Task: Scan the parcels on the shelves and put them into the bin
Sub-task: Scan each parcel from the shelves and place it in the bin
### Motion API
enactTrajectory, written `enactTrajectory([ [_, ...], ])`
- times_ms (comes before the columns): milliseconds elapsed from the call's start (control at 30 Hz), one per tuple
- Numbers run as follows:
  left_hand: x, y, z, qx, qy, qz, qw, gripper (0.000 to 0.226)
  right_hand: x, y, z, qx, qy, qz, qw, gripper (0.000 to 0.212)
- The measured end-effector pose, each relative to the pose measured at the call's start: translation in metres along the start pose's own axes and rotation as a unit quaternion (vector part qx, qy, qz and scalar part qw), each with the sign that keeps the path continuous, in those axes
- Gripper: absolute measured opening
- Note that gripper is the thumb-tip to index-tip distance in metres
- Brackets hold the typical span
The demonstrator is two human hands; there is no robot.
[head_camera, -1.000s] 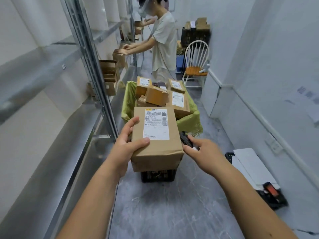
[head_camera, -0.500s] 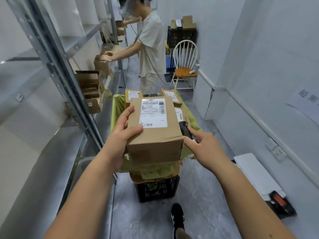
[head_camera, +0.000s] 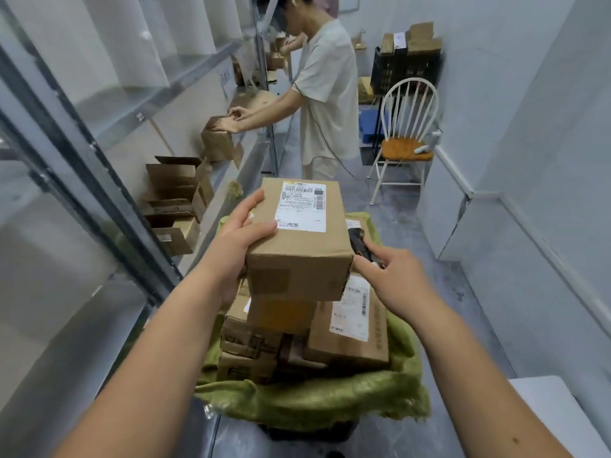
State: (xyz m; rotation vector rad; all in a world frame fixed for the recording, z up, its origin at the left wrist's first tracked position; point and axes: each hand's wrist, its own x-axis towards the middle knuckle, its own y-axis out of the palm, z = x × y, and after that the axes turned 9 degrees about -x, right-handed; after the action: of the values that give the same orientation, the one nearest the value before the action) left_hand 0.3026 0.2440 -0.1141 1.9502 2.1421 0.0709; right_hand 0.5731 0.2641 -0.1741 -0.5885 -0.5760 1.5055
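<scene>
Over the green-lined bin [head_camera: 330,401], left hand [head_camera: 238,239] grips the labelled parcel [head_camera: 299,256] by its left side; right hand [head_camera: 396,282], just beside its right edge, clutches a black scanner [head_camera: 358,241].

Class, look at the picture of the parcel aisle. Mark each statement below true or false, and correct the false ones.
1. The left hand grips a brown cardboard parcel with a white shipping label. True.
2. The right hand is empty. False: it holds a black handheld scanner.
3. The held parcel is above the green-lined bin of parcels. True.
4. The white spindle-back chair with an orange seat lies tipped on the floor. False: it stands upright by the right wall.
5. A person in a pale T-shirt handles a box at the metal shelving. True.
</scene>
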Motion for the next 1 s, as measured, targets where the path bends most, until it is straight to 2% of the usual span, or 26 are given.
enactTrajectory([
  [200,0.075,0.013,0.006,0.051,-0.06,-0.034,0.996,0.059,0.075,0.016,-0.025,-0.017,0.022,0.042,0.999,0.065],
  [533,0.144,0.015,0.022,0.099,-0.118,-0.053,0.987,0.047,0.12,0.052,-0.05,-0.052,0.079,0.095,0.991,0.063],
  [700,0.152,0.007,0.031,0.105,-0.144,-0.038,0.983,0.061,0.123,0.057,-0.048,-0.05,0.092,0.094,0.99,0.06],
  [1000,0.157,-0.005,0.036,0.125,-0.106,0.0,0.987,0.077,0.101,0.052,-0.037,-0.044,0.119,0.059,0.99,0.059],
])
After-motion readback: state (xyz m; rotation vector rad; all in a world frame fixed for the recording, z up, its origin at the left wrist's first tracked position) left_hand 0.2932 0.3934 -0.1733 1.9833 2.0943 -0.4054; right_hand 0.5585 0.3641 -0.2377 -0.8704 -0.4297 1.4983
